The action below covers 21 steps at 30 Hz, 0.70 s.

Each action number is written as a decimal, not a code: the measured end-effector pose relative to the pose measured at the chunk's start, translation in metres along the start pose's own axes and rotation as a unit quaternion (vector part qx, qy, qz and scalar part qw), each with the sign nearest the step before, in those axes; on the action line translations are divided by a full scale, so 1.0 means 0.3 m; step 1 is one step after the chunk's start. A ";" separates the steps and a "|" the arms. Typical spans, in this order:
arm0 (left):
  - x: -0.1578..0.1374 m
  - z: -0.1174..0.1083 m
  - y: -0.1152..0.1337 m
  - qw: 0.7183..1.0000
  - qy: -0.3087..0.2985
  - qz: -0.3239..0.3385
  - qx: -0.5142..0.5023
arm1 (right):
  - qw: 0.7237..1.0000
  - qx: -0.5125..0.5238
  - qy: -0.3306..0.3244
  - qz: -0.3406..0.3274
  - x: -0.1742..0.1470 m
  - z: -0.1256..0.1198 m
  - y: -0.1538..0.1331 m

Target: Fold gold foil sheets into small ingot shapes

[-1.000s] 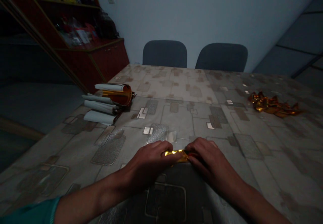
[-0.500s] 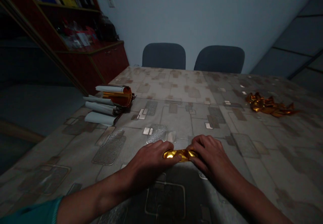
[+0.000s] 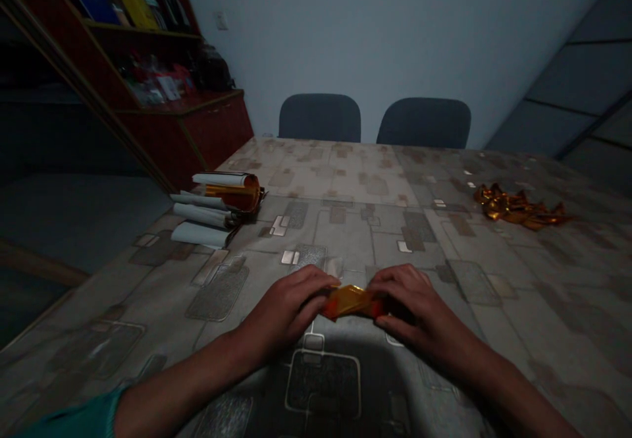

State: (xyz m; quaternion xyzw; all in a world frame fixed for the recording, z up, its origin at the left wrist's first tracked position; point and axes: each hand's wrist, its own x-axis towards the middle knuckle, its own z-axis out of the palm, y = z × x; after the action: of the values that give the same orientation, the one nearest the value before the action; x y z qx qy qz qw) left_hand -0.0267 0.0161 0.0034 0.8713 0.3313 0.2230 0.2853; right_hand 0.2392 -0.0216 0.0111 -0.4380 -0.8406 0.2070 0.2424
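Between my two hands is a small piece of folded gold foil paper (image 3: pixel 351 300), held just above or on the patterned tablecloth near the front. My left hand (image 3: pixel 302 298) grips its left end between thumb and fingers. At its right end, my right hand (image 3: pixel 405 296) pinches with thumb below and fingers on top. The fingers cover both ends of the paper. To the right lies a row of folded gold foil pieces (image 3: pixel 523 207). On the left sits a stack of curled gold sheets with pale backs (image 3: pixel 232 194).
The table (image 3: pixel 345 217) has a patterned cover. Two dark chairs (image 3: pixel 320 118) stand at its far edge, before a pale wall. A red-brown cabinet (image 3: pixel 217 125) with shelves of items is at the back left.
The gold foil paper has turned or spread, showing a wider flat face and red-orange ends. My fingers have shifted on its ends. The view has tilted slightly.
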 end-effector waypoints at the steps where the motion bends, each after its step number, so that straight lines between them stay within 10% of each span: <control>1: -0.004 0.003 -0.001 1.000 -0.001 -0.009 -0.005 | 1.000 0.001 -0.004 -0.010 -0.003 -0.004 -0.002; 14: 0.009 -0.001 0.055 0.970 -0.014 -0.179 -0.162 | 0.997 -0.025 0.061 -0.040 0.012 0.012 0.021; 21: 0.001 0.025 0.048 0.792 -0.033 -0.254 -0.555 | 0.995 -0.040 0.086 -0.037 0.019 0.009 -0.002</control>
State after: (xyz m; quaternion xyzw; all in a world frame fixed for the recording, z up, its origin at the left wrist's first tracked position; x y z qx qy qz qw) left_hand -0.0156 0.0049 0.0070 0.4547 0.3506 0.2588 0.7768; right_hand 0.2344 -0.0175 0.0107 -0.4322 -0.8397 0.1259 0.3038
